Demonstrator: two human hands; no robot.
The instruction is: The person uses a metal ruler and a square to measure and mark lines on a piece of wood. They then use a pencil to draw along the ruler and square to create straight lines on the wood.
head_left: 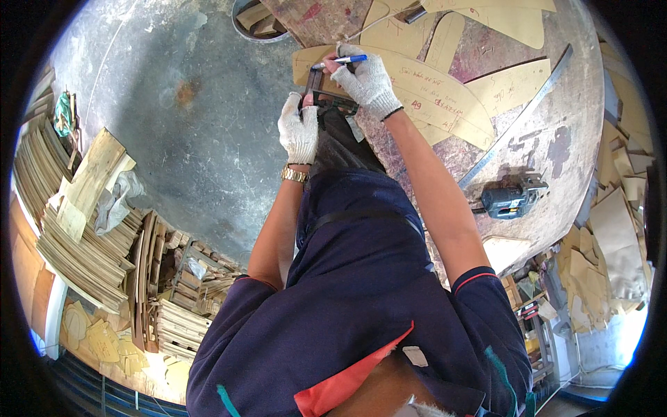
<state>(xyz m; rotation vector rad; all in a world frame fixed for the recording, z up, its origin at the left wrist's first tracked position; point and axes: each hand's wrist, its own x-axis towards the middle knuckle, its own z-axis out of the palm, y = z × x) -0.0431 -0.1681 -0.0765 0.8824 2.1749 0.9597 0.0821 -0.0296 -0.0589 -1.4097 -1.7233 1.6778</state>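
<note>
My right hand (368, 82), in a white knit glove with bare fingertips, grips a blue-and-white pen (353, 60). The pen's tip points left, over the end of a tan template board (410, 78) with red handwriting. Just below it, my left hand (299, 132), gloved the same way, has its thumb and fingers closed on a dark angled tool (315, 81) whose exact kind I cannot make out. A black part (335, 101) lies beside the left fingertips, at the table's edge.
More tan templates (511, 85) and a long metal ruler (517, 115) lie on the stained table (549, 153). A jigsaw-like power tool (513, 197) rests at the right. Stacked curved wood strips (76, 243) stand at left on the concrete floor (201, 139); a round bin (258, 36) holds offcuts.
</note>
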